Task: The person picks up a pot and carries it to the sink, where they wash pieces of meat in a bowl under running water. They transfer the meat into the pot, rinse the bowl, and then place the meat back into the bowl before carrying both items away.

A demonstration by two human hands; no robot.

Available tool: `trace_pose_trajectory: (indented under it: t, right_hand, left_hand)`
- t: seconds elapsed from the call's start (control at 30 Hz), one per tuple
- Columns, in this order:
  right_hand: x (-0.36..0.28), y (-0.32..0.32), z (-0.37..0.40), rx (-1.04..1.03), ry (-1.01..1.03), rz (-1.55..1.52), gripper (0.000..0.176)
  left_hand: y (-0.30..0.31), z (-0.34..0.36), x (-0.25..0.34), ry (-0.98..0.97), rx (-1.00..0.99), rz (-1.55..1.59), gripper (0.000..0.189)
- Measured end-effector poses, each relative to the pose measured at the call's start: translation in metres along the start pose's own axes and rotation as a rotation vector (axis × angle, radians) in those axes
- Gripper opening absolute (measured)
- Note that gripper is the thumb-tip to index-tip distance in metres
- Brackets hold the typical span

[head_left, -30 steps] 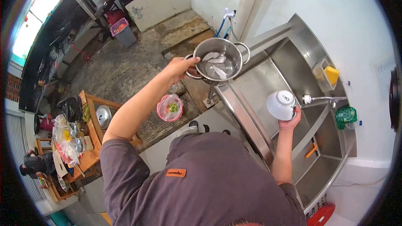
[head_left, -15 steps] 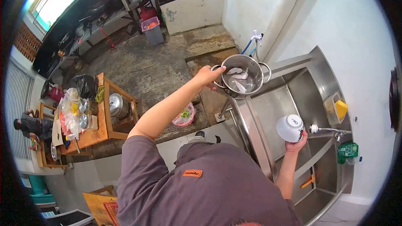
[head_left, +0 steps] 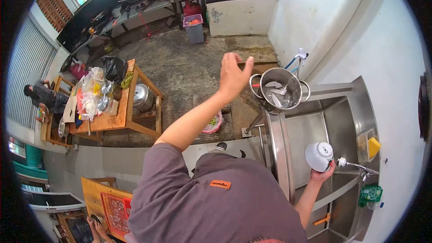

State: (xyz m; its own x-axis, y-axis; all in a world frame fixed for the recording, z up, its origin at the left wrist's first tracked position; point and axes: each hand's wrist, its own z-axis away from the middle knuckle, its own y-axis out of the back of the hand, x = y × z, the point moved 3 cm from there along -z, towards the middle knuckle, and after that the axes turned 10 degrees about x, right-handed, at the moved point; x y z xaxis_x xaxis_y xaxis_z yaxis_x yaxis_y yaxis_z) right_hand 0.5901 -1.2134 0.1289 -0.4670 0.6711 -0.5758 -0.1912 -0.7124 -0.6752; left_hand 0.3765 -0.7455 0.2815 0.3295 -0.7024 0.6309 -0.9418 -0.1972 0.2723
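My left hand (head_left: 235,78) is raised, open and holding nothing, its fingers bent and the thumb apart. Just right of it, a two-handled metal pot (head_left: 294,85) stands at the sink's corner. Inside lie several pale, shiny spoon-like pieces (head_left: 276,101). My right hand (head_left: 322,173) grips a white bowl (head_left: 318,155) over the sink basin (head_left: 300,130). The bowl is tipped, with its marked base facing up. Close beside that hand is the white-tipped faucet (head_left: 343,162).
A container with a yellow sponge (head_left: 373,146) and a green bottle (head_left: 370,195) line the sink's right edge. An orange-handled tool (head_left: 321,219) lies in the lower basin. Another person's hands (head_left: 96,230) are by an orange tray (head_left: 118,213); a person (head_left: 45,99) is far left.
My left hand has let go of the pot's handle and moved up and left of it. The pot stays at the sink corner. My right hand still holds the bowl. The view has shifted.
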Motion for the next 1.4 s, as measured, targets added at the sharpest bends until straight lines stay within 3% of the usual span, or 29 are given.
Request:
trace_pose_trajectory:
  t: [0.07, 0.1, 0.13, 0.17, 0.2, 0.3, 0.57, 0.73, 0.8, 1.0, 1.03, 1.07, 1.1, 1.13, 1.17, 1.2, 1.27, 1.3, 1.33, 1.37, 1.4]
  right_hand:
    - [-0.001, 0.003, 0.000, 0.014, -0.006, 0.020, 0.050]
    - [-0.002, 0.002, 0.000, 0.034, -0.003, 0.040, 0.051]
    - [-0.002, -0.002, 0.005, 0.016, -0.011, 0.053, 0.051]
    - [-0.002, -0.001, 0.003, 0.011, -0.019, 0.058, 0.051]
    - [-0.003, 0.003, 0.000, -0.009, -0.033, 0.066, 0.048]
    - [-0.005, 0.007, -0.003, -0.018, -0.029, 0.094, 0.049]
    - [-0.016, 0.006, 0.019, 0.081, 0.001, 0.126, 0.054]
    - [-0.028, 0.012, 0.021, 0.124, 0.080, 0.177, 0.042]
    - [-0.031, 0.022, 0.017, 0.188, 0.122, 0.191, 0.038]
    - [-0.027, 0.066, -0.026, 0.100, 0.148, 0.313, 0.027]
    - [-0.027, 0.047, -0.018, 0.069, 0.208, 0.519, 0.027]
    - [-0.027, 0.029, -0.010, 0.039, 0.262, 0.727, 0.027]
    - [-0.031, 0.012, 0.001, 0.060, 0.270, 0.723, 0.027]
    - [-0.036, -0.007, 0.013, 0.035, 0.350, 0.992, 0.030]
    - [-0.038, -0.020, 0.019, 0.012, 0.424, 1.263, 0.032]
    - [-0.037, -0.024, 0.020, 0.040, 0.427, 1.262, 0.032]
    - [-0.034, -0.037, 0.024, -0.111, 0.779, 1.774, 0.042]
    - [-0.035, -0.052, 0.035, -0.079, 0.769, 1.777, 0.042]
    - [-0.035, -0.073, 0.051, -0.083, 0.627, 1.921, 0.049]
    - [-0.037, -0.080, 0.058, -0.091, 0.472, 2.056, 0.056]
    - [-0.039, -0.074, 0.055, -0.066, 0.457, 2.055, 0.056]
  left_hand:
    - [0.017, 0.011, 0.053, 0.121, -0.151, 0.352, 0.022]
    - [0.020, 0.027, 0.077, 0.083, -0.271, 0.454, 0.018]
    - [0.022, 0.048, 0.103, 0.268, -0.540, 0.533, 0.016]
    - [0.006, 0.077, 0.115, 0.137, -0.636, 0.536, 0.017]
    - [-0.002, 0.102, 0.131, 0.121, -0.749, 0.673, 0.019]
    - [-0.035, 0.170, 0.168, 0.132, -1.026, 0.670, 0.021]
    - [-0.097, 0.249, 0.241, 0.048, -1.263, 0.619, 0.042]
    - [-0.112, 0.272, 0.255, 0.002, -1.313, 0.631, 0.048]
    - [-0.115, 0.278, 0.256, 0.111, -1.395, 0.610, 0.056]
    - [-0.134, 0.295, 0.247, 0.360, -1.492, 0.495, 0.075]
    - [-0.133, 0.290, 0.249, 0.351, -1.513, 0.506, 0.075]
    - [-0.129, 0.284, 0.250, 0.501, -1.582, 0.519, 0.077]
    - [-0.124, 0.282, 0.248, 0.653, -1.648, 0.527, 0.079]
    - [-0.125, 0.286, 0.244, 0.645, -1.670, 0.533, 0.079]
    - [-0.129, 0.294, 0.236, 0.766, -1.616, 0.577, 0.078]
    - [-0.131, 0.300, 0.232, 0.888, -1.560, 0.617, 0.078]
    - [-0.130, 0.302, 0.230, 0.952, -1.640, 0.670, 0.075]
    - [-0.130, 0.303, 0.229, 1.024, -1.692, 0.716, 0.071]
    - [-0.132, 0.308, 0.226, 1.023, -1.723, 0.712, 0.071]
    - [-0.136, 0.315, 0.220, 1.079, -1.694, 0.729, 0.063]
    - [-0.140, 0.319, 0.215, 1.135, -1.662, 0.746, 0.056]
